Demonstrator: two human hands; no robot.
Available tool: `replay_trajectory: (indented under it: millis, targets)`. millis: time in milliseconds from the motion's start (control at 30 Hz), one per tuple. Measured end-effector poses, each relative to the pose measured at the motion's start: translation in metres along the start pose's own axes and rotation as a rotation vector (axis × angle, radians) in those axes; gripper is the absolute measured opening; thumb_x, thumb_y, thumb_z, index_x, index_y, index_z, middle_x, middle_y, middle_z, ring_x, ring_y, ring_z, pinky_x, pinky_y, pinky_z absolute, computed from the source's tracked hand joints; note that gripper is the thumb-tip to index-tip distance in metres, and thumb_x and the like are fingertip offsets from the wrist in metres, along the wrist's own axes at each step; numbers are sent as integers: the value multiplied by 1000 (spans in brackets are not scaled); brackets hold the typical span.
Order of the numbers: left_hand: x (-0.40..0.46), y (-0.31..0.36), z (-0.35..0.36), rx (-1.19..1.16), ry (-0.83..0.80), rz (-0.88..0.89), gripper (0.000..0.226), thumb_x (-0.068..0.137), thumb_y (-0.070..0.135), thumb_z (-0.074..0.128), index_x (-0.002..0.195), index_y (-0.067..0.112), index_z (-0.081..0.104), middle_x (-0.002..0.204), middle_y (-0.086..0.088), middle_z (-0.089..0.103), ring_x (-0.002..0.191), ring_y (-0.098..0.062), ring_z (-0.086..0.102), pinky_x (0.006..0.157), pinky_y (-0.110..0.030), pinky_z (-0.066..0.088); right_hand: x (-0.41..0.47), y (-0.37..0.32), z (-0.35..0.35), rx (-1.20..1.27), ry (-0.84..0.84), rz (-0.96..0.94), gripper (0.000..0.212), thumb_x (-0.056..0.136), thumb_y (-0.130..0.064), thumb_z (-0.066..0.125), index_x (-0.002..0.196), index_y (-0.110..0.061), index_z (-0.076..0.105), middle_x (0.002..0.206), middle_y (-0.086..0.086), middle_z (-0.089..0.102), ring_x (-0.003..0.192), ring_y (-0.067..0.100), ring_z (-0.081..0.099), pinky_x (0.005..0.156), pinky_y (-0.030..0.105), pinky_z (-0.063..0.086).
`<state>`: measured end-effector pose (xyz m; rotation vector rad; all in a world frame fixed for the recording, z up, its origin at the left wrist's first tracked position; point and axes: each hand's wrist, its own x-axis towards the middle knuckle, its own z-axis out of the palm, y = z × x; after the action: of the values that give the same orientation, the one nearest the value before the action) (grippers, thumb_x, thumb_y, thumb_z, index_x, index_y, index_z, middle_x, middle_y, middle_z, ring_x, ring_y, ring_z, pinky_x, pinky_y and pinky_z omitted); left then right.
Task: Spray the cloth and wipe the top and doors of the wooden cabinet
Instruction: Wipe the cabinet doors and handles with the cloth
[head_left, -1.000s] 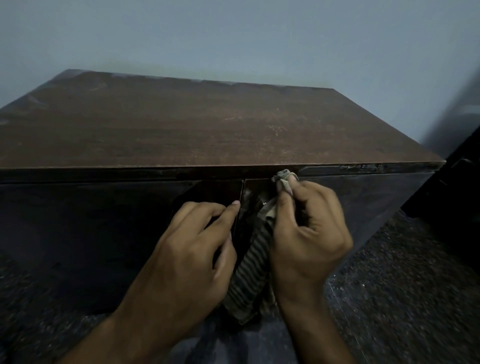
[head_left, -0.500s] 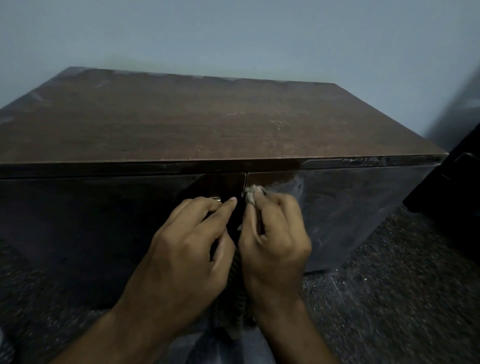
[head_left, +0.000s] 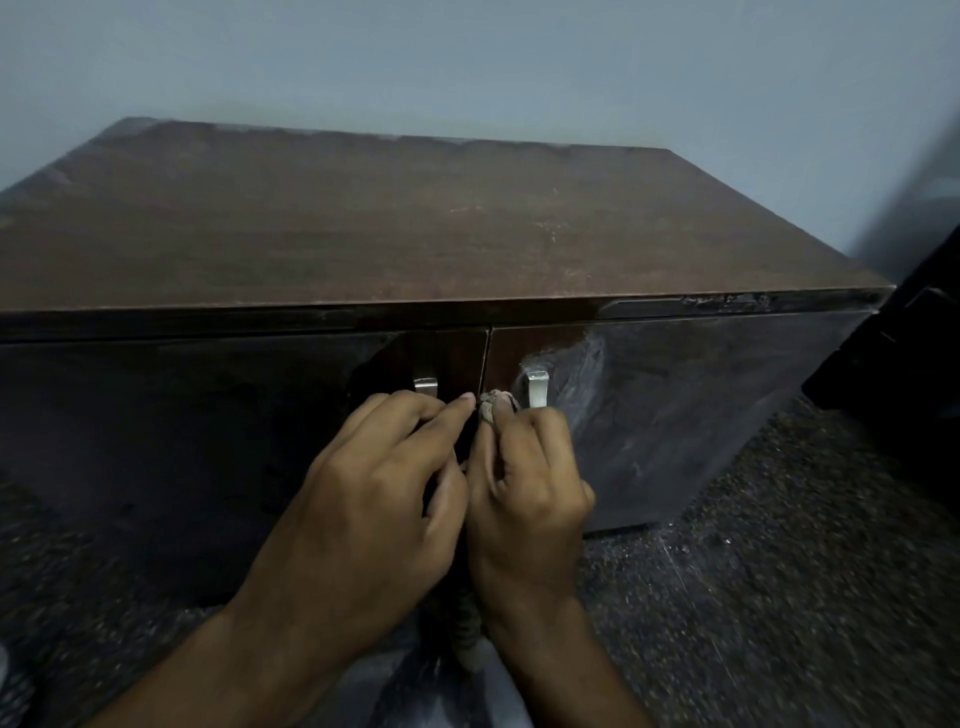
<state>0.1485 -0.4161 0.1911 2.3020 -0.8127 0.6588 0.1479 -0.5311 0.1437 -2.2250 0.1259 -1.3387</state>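
A dark wooden cabinet (head_left: 415, 228) fills the view, with two shut glossy doors that meet at a centre seam. My right hand (head_left: 524, 493) grips a striped cloth (head_left: 493, 408), bunched at its fingertips and pressed against the seam just left of the right door's metal handle (head_left: 536, 387). The cloth's tail (head_left: 467, 636) hangs below my wrists. My left hand (head_left: 379, 499) lies against the left door (head_left: 182, 441) beside the seam, fingers bent, covering the lower part of the left handle (head_left: 426, 383). Whether it holds anything is hidden. Wipe streaks show on the right door (head_left: 675, 415).
The cabinet stands against a pale blue-grey wall (head_left: 467, 62) on a dark speckled floor (head_left: 753, 597). A black object (head_left: 904, 364) stands close to the cabinet's right end. No spray bottle is in sight.
My right hand slid the cloth left and down from the top of the right door to the centre seam. Both handles came into sight. The left hand stayed put.
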Motion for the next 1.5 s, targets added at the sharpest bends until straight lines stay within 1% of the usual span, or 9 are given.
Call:
replay_trajectory:
  millis: [200, 367, 500, 600, 700, 867, 1000, 1167, 1500]
  targets:
    - [-2, -2, 1, 25, -50, 19, 38, 86, 9, 60, 123, 2, 67, 102, -1, 63, 95, -11, 55, 93, -16, 43, -20, 7, 1, -68, -109, 52, 5, 84, 3, 76, 83, 3, 72, 74, 9, 60, 48, 17, 50, 43, 21, 41]
    - [-1, -3, -1, 79, -71, 51, 39, 88, 11, 58, 126, 2, 65, 104, -4, 62, 94, -16, 53, 89, -23, 46, 8, 0, -2, -39, 58, -17, 8, 91, -1, 70, 97, 1, 74, 80, 8, 60, 57, 15, 54, 46, 22, 44]
    - [1, -2, -3, 158, -127, 36, 44, 86, 17, 58, 128, 5, 64, 105, -5, 59, 93, -20, 51, 79, -38, 50, -1, 0, -6, -188, -51, -6, 14, 88, -3, 75, 101, 0, 75, 82, 8, 63, 61, 16, 59, 44, 23, 41]
    - [3, 0, -4, 236, -215, 22, 50, 86, 26, 51, 132, 11, 62, 101, -1, 55, 89, -15, 42, 74, -30, 39, -8, 1, -9, -199, -103, 22, 16, 84, -2, 79, 99, 0, 76, 82, 8, 64, 60, 16, 60, 46, 19, 36]
    - [4, 1, -6, 269, -264, 18, 56, 83, 31, 48, 135, 17, 60, 97, 2, 51, 85, -10, 30, 73, -28, 24, 12, -1, -8, -174, 27, -10, 7, 89, -4, 74, 95, -2, 76, 79, 8, 60, 57, 16, 54, 45, 22, 36]
    - [3, 2, -8, 272, -257, 16, 56, 84, 31, 45, 134, 15, 61, 96, 1, 52, 83, -15, 39, 70, -30, 33, 5, 0, -7, -186, -28, 6, 3, 85, -2, 77, 88, -2, 76, 77, 7, 63, 56, 14, 57, 48, 16, 35]
    - [2, 2, -3, 272, -239, 56, 55, 87, 32, 44, 135, 12, 60, 107, -1, 58, 93, -18, 47, 75, -30, 39, -2, 4, -11, -101, -64, -2, 5, 85, 0, 78, 89, 1, 76, 79, 9, 62, 57, 16, 59, 46, 20, 47]
    - [1, 1, 1, 315, -259, 72, 58, 84, 32, 47, 138, 13, 56, 131, -3, 55, 115, -21, 49, 86, -33, 42, 19, 6, -24, 74, 146, -79, 16, 90, 3, 69, 104, 6, 74, 86, 14, 60, 70, 17, 59, 59, 26, 53]
    - [-2, -2, 1, 362, -163, 99, 54, 82, 29, 52, 131, 11, 62, 137, -4, 57, 116, -24, 48, 88, -34, 33, 18, 12, -13, 202, 106, -35, 17, 89, 8, 69, 106, 8, 73, 93, 17, 63, 82, 18, 64, 67, 27, 56]
